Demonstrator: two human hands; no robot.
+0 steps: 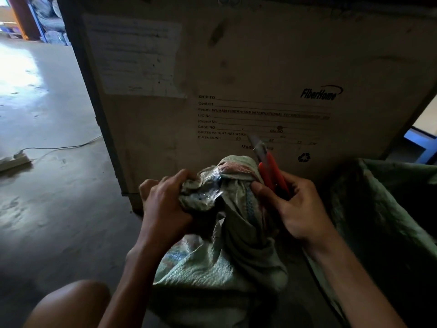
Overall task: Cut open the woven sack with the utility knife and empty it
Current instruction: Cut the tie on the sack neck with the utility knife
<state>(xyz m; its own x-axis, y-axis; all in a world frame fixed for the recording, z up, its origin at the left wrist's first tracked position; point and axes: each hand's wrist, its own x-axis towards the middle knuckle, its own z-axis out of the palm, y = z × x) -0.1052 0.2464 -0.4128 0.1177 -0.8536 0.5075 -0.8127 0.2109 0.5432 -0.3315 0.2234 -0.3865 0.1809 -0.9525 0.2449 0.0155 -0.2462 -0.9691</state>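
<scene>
A pale green woven sack point(212, 263) stands on the floor between my arms, its neck bunched up and tied at the top. My left hand point(165, 204) grips the bunched neck from the left, where some clear plastic shows. My right hand point(293, 207) holds a red utility knife point(272, 171) with its blade out and pointing up and away, just right of the sack's top. The thumb of that hand also presses on the sack's neck.
A big cardboard shipping box point(248, 74) stands right behind the sack. A second green sack point(383, 209) lies open at the right. On the concrete floor at the left lie a power strip point(14, 159) and its cable. My knee point(71, 304) is at the bottom left.
</scene>
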